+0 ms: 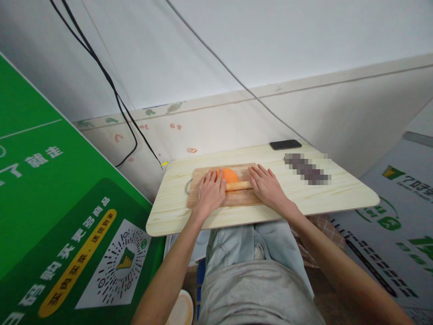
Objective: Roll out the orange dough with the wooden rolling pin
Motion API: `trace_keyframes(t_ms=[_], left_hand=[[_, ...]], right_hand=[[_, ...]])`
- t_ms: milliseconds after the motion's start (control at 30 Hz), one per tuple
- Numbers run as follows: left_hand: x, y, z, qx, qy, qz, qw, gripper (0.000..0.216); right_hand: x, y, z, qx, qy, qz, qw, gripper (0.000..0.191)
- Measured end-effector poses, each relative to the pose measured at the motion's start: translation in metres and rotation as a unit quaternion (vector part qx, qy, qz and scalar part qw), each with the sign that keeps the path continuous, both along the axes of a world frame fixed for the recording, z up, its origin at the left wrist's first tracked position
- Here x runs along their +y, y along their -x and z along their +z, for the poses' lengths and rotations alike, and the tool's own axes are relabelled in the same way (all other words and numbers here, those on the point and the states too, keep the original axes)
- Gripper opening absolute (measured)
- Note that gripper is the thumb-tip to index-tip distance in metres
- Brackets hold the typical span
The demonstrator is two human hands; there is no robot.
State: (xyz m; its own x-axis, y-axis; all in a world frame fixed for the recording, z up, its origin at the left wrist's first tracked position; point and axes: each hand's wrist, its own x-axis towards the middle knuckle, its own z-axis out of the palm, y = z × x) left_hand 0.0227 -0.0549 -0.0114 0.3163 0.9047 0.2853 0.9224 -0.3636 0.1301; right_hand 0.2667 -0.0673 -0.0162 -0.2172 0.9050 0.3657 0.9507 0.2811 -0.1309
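A light wooden rolling pin (238, 186) lies crosswise over a wooden cutting board (208, 202). My left hand (211, 192) rests flat on the pin's left end, its fingers stretched out. On the right end lies my right hand (267, 186), palm down with fingers extended and slightly apart. Just beyond the pin, a smooth orange piece of dough (228, 175) sits on the board, partly covered by my left fingers. Both ends of the pin are hidden under my palms.
The board's metal ring handle (188, 186) is at its left. On the small table (348, 194) lie a black phone (286, 144) and a pixelated dark item (306, 169). Behind stands a wall (216, 122) with hanging cables; a green panel (71, 203) rises at the left.
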Motion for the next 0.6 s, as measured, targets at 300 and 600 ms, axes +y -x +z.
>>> trace_keyframes(t_ms=[300,600], left_hand=[[-0.014,0.001,-0.003,0.007,-0.018,0.0,1.0,0.061],[0.013,-0.004,0.007,-0.006,0.012,0.022,1.0,0.06]], right_hand=[[-0.012,0.001,-0.001,-0.01,-0.011,-0.005,1.0,0.056],[0.021,0.001,0.002,-0.009,0.009,-0.019,1.0,0.054]])
